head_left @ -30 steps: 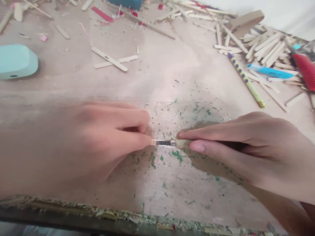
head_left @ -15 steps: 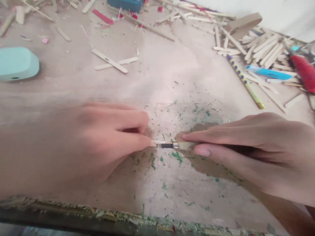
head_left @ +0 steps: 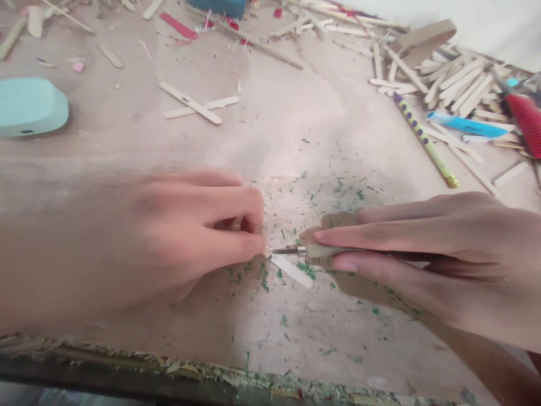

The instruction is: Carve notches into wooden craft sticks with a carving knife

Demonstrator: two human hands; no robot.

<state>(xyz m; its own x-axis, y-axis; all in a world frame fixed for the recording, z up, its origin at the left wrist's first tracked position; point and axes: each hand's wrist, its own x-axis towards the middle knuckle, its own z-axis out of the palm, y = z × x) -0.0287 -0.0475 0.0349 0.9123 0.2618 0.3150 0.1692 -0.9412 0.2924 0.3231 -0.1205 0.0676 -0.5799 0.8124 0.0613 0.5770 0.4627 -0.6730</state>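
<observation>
My left hand (head_left: 169, 242) rests on the wooden board, fingers pinched together on the end of a thin pale wooden stick (head_left: 291, 270) that lies slanting toward the lower right. My right hand (head_left: 426, 254) is closed around a small craft knife (head_left: 304, 251) with a pale handle and a short metal blade. The blade tip touches the stick right beside my left fingertips. Green flecks are scattered on the board around both hands.
Several loose craft sticks (head_left: 456, 84) pile at the back right with a yellow dotted pencil (head_left: 425, 138), a blue pen (head_left: 465, 125) and a red comb-like thing (head_left: 526, 115). Two crossed sticks (head_left: 194, 104) lie at mid back. A pale teal object (head_left: 29, 107) sits left. The board's front edge (head_left: 211, 372) is ragged.
The stick has swung out from under the blade and now slants to the lower right. My left fingers curled in slightly; the knife stayed almost in place.
</observation>
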